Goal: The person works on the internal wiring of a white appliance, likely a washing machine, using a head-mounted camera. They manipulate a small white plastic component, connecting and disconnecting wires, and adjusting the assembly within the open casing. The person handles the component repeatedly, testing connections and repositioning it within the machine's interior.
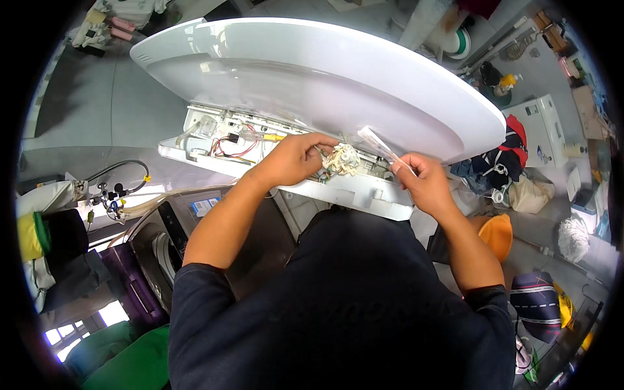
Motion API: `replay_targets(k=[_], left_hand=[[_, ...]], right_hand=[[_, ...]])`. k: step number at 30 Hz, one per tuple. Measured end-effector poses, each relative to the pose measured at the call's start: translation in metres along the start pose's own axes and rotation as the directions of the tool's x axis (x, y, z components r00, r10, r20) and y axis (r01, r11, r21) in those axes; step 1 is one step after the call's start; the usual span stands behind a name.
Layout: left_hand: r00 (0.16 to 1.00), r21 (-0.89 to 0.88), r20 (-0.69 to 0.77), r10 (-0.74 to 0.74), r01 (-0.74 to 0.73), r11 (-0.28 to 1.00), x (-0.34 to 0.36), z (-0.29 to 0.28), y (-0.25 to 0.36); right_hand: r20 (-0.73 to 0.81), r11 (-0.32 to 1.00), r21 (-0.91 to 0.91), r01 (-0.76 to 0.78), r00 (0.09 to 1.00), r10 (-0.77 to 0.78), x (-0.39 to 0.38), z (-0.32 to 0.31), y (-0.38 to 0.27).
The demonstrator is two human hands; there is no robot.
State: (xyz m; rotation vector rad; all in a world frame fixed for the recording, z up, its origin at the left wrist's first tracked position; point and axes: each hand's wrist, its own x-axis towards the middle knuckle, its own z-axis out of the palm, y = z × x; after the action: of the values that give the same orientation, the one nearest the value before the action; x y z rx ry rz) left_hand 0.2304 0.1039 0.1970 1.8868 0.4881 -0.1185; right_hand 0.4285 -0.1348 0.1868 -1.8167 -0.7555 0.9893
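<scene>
A long white appliance housing lies across in front of me, with its inner parts bare and a large curved white panel standing behind it. My left hand reaches in with bent fingers at a cream-coloured part tangled with wires. Its fingertips touch the near side of that part, and what they pinch is hidden. Between the thumb and fingers of my right hand is a thin whitish strip, tilted up toward the panel. Red and dark wires run through the housing's left end.
Below my left forearm stands a dark appliance. At the left are valves with a black hose and a purple case. To the right lie clothes, an orange rounded object and a white mop head.
</scene>
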Motion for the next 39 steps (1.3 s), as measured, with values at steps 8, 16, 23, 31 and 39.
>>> replay_targets(k=[8,16,23,31,39], left_hand=[[0.983,-0.240,0.183,-0.015,0.059,0.969,0.022,0.001,-0.006],[0.973,-0.156,0.080,-0.215,0.225,0.962,0.025,0.008,-0.014],[0.958,0.120,-0.285,-0.041,0.078,0.990,0.012,0.017,0.014],[0.960,-0.487,-0.245,-0.133,-0.003,0.873,-0.003,0.028,0.045],[0.936,-0.705,-0.279,-0.214,-0.049,0.707,-0.002,0.046,0.056]], right_hand=[[0.163,0.979,0.190,-0.080,0.985,0.049,0.011,0.018,-0.013],[0.252,0.957,0.255,-0.140,0.965,0.075,0.016,0.024,-0.020],[0.298,0.920,0.330,-0.211,0.948,0.111,0.018,0.027,-0.025],[0.315,0.923,0.325,-0.206,0.944,0.100,0.017,0.032,-0.038],[0.258,0.973,0.229,-0.033,0.966,-0.028,0.010,0.031,-0.049]])
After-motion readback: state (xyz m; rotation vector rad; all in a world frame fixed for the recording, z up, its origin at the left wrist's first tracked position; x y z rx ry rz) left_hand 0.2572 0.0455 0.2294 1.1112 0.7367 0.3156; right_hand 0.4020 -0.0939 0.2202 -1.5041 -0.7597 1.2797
